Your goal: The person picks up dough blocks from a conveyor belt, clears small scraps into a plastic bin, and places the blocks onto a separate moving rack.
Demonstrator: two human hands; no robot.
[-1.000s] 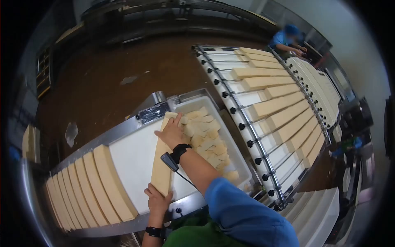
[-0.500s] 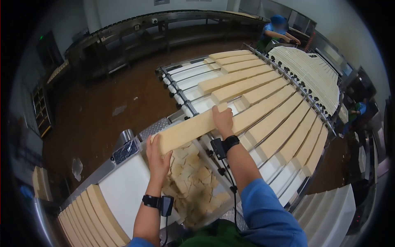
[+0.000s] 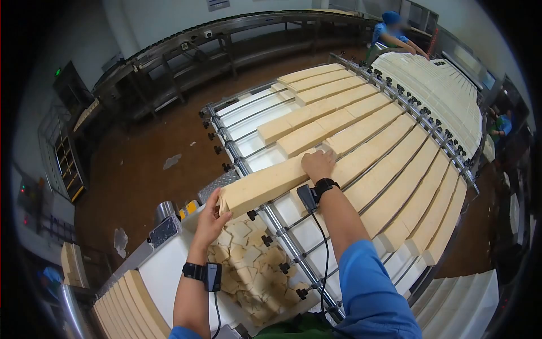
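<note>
Fingers (image 3: 215, 204) of left hand (image 3: 210, 223) wrapped on near end of slab (image 3: 265, 182), right hand (image 3: 318, 165) clamped over far end; slab spans from above loose offcuts (image 3: 248, 265) onto conveyor (image 3: 254, 113) edge, row of slabs (image 3: 372, 152) lined up just beyond.

Fisheye head view under even, diffuse overhead light.
The rails (image 3: 248, 169) bow outward toward a black circular vignette. The pale slabs (image 3: 361, 152) read bright without glare, while the brown floor (image 3: 152, 141) stays dim. Shadows are soft, and detail softens toward the rim.
</note>
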